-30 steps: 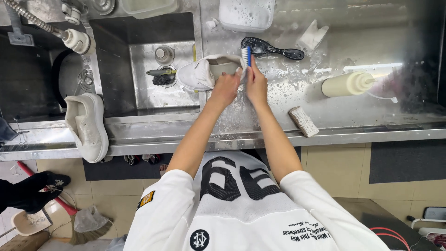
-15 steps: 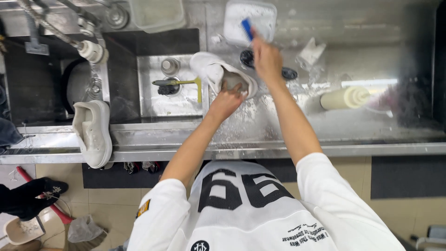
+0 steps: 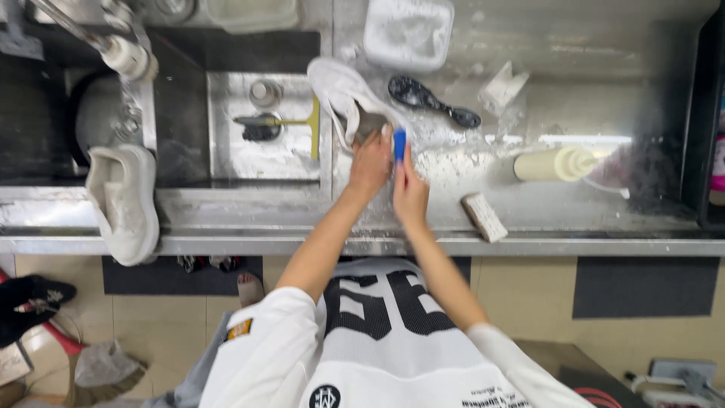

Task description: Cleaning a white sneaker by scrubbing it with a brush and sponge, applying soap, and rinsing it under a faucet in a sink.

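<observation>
2 hands meet at a white shoe (image 3: 340, 94), its long axis running away toward the upper left. Left hand (image 3: 370, 162) grips its heel; right hand (image 3: 410, 193), just beside, clasps a blue brush (image 3: 399, 143).

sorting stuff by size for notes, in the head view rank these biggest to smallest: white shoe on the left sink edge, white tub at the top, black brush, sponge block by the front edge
1. white shoe
2. white tub, cut off by the frame's top, so unsure
3. black brush
4. sponge block
</observation>
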